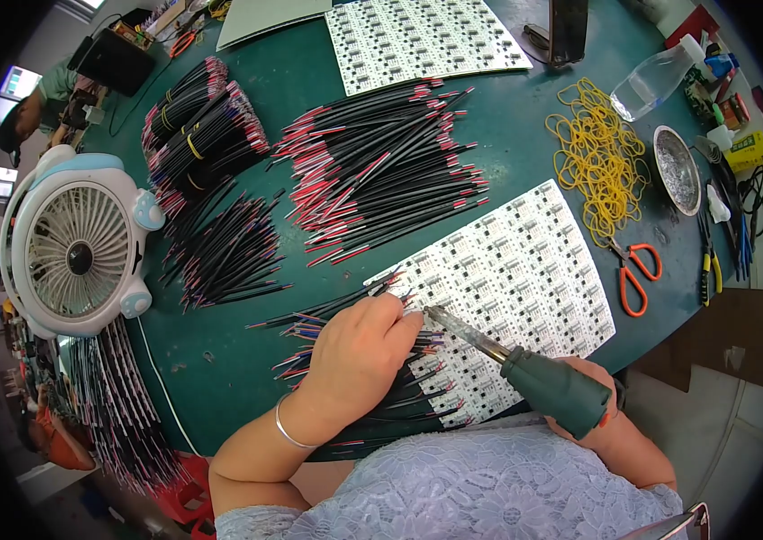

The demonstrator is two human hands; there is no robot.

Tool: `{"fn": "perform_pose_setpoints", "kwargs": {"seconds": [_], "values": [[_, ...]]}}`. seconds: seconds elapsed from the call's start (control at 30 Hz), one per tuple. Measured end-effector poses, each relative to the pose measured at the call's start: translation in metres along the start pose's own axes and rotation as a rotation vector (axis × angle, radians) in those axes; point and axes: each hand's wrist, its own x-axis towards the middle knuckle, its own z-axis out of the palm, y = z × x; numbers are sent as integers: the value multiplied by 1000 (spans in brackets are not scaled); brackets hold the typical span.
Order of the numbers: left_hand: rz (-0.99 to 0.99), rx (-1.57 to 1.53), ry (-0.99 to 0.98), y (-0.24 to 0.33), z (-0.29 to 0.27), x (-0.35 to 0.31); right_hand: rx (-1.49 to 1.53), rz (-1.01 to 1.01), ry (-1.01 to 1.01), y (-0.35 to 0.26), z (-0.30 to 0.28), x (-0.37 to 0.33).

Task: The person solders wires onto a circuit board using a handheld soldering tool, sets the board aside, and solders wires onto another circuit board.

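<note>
A circuit board panel [525, 270], white with rows of small black parts, lies before me on the green table. Black wires with coloured ends [305, 346] run to its left edge and partly onto it. My left hand [359, 351] is closed in a pinch at that edge, on a thin wire mostly hidden by the fingers. My right hand [590, 382] grips the dark green handle of a soldering iron [548, 382]. The iron's metal tip reaches the board right beside my left fingertips.
Wire bundles [197, 144] and loose wire piles [381, 171] lie farther back, beside a white fan [80, 252]. Yellow rubber bands [602, 153], a metal bowl [677, 169], orange-handled scissors [638, 274] and a clear bottle [656, 83] stand right. More boards [426, 40] lie at the back.
</note>
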Motion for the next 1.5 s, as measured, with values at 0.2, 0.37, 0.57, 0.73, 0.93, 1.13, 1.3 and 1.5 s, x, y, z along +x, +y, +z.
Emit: {"fn": "perform_pose_setpoints", "kwargs": {"seconds": [0.2, 0.37, 0.57, 0.73, 0.93, 1.13, 1.3, 1.5], "values": [[6, 4, 0, -1, 1, 0, 34, 49, -51, -3, -3, 5], [4, 17, -9, 0, 1, 0, 307, 117, 79, -8, -6, 5], [-4, 16, -35, 2, -2, 1, 474, 198, 329, 3, 22, -22], [-7, 5, -19, 2, -1, -1, 296, 111, 202, -2, 9, -8], [-3, 11, -20, 2, -1, 0, 77, -6, 170, 0, 9, -1], [-5, 24, -30, 2, -3, 0, -14, -72, 173, 0, 8, 1], [-4, 27, -35, 3, -4, 2, 8, -89, 203, 5, 11, -5], [-12, 40, -53, 3, -3, 1, 795, 472, 197, -7, 6, -17]]}}
